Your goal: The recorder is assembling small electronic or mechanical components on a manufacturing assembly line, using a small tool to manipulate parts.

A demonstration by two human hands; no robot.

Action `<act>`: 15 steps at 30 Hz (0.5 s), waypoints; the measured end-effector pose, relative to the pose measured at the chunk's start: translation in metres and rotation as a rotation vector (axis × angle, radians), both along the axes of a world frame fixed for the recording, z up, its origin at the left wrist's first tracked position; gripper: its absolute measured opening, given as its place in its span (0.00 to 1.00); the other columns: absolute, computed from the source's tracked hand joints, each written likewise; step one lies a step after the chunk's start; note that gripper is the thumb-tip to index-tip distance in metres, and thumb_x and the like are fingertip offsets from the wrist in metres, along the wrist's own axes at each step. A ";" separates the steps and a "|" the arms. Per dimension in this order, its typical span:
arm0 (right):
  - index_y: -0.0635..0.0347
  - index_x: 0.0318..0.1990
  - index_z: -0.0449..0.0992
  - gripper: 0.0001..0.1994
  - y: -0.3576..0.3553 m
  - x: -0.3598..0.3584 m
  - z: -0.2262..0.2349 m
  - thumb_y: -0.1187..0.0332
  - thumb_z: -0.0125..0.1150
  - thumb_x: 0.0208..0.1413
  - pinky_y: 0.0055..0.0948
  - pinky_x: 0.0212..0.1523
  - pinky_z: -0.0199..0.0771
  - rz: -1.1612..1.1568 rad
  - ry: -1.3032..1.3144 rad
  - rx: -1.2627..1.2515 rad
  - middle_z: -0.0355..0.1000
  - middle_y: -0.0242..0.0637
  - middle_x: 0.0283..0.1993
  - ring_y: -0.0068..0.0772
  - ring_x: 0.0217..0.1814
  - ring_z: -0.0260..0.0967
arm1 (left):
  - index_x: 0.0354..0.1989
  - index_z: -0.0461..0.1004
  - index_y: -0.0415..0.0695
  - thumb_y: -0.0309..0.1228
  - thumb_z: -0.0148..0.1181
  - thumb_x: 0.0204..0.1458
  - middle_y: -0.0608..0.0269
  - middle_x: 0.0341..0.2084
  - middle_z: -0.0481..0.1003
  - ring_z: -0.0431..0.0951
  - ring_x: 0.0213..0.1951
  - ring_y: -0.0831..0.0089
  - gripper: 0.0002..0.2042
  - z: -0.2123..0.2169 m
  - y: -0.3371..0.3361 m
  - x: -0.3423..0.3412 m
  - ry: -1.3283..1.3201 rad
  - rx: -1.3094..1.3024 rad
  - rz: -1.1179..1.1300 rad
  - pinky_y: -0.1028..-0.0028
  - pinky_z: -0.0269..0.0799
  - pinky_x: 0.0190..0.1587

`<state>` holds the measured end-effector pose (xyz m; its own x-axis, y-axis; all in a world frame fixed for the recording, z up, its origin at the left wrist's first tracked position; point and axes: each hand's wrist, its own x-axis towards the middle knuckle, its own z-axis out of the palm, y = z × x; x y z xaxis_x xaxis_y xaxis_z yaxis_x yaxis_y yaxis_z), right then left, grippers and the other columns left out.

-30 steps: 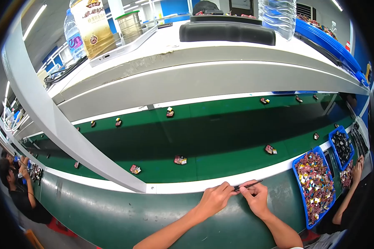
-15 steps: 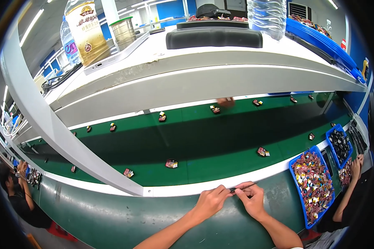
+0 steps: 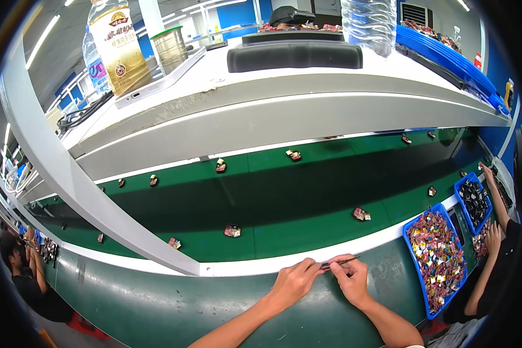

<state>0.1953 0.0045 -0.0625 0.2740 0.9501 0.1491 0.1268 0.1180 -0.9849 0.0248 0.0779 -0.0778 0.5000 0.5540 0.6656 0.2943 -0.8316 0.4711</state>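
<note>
My left hand [image 3: 294, 283] and my right hand [image 3: 354, 281] meet just above the near edge of the green belt, both closed. Between the fingers of my right hand lies a thin dark stick-like tool [image 3: 348, 261], its tip pointing up to the right. A small black piece [image 3: 325, 266] is pinched in my left fingertips and touches the tool's near end; its exact kind is too small to make out. Small black parts with red wires and pale yellow tabs, such as one part [image 3: 232, 231] and another part [image 3: 362, 214], lie spaced along the belt [image 3: 296, 240].
At right stand a blue tray [image 3: 409, 232] heaped with wired parts and a blue tray [image 3: 490, 210] of black pieces. A co-worker's hand [image 3: 488, 172] reaches over there. A grey post [image 3: 98, 200] crosses at left. Overhead, a white shelf [image 3: 214, 90] carries bottles and a black case.
The belt parts have shifted slightly left. Across the belt, a blurred hand and one part are gone from view. At right a co-worker's arm now reaches toward the belt. My hands hardly moved.
</note>
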 end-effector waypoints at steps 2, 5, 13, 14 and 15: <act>0.73 0.44 0.76 0.07 -0.001 -0.001 0.001 0.76 0.61 0.63 0.19 0.36 0.77 -0.002 0.008 -0.015 0.81 0.42 0.36 0.26 0.38 0.81 | 0.35 0.79 0.40 0.23 0.70 0.47 0.63 0.29 0.76 0.80 0.25 0.66 0.08 -0.002 0.000 -0.002 0.008 -0.001 -0.002 0.69 0.74 0.24; 0.72 0.44 0.76 0.08 -0.001 -0.002 -0.001 0.77 0.63 0.60 0.17 0.34 0.75 -0.008 0.039 0.017 0.81 0.39 0.36 0.23 0.36 0.80 | 0.34 0.79 0.40 0.22 0.70 0.45 0.63 0.28 0.76 0.80 0.24 0.66 0.07 -0.003 -0.001 -0.003 0.012 0.028 0.006 0.69 0.74 0.23; 0.67 0.40 0.81 0.11 0.000 -0.006 0.002 0.76 0.72 0.48 0.25 0.40 0.73 -0.116 -0.309 0.202 0.82 0.39 0.45 0.27 0.37 0.82 | 0.33 0.80 0.41 0.21 0.71 0.43 0.64 0.28 0.77 0.80 0.23 0.65 0.09 -0.003 -0.001 -0.002 -0.019 0.038 0.039 0.69 0.74 0.23; 0.65 0.39 0.82 0.11 0.002 -0.009 0.008 0.75 0.73 0.47 0.31 0.48 0.75 -0.138 -0.303 0.262 0.82 0.39 0.48 0.32 0.41 0.83 | 0.33 0.80 0.41 0.21 0.71 0.43 0.64 0.28 0.77 0.80 0.23 0.65 0.09 -0.002 0.000 -0.002 -0.019 0.039 0.039 0.69 0.74 0.23; 0.65 0.39 0.82 0.11 0.001 -0.008 0.012 0.75 0.73 0.47 0.31 0.48 0.75 -0.140 -0.304 0.261 0.82 0.39 0.48 0.32 0.41 0.83 | 0.34 0.80 0.41 0.21 0.70 0.43 0.63 0.29 0.77 0.80 0.24 0.65 0.09 0.000 0.000 -0.002 -0.028 0.035 0.025 0.69 0.75 0.23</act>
<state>0.1877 0.0058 -0.0505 0.3037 0.8266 0.4738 0.4397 0.3196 -0.8393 0.0226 0.0776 -0.0780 0.4672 0.5425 0.6981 0.3027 -0.8400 0.4502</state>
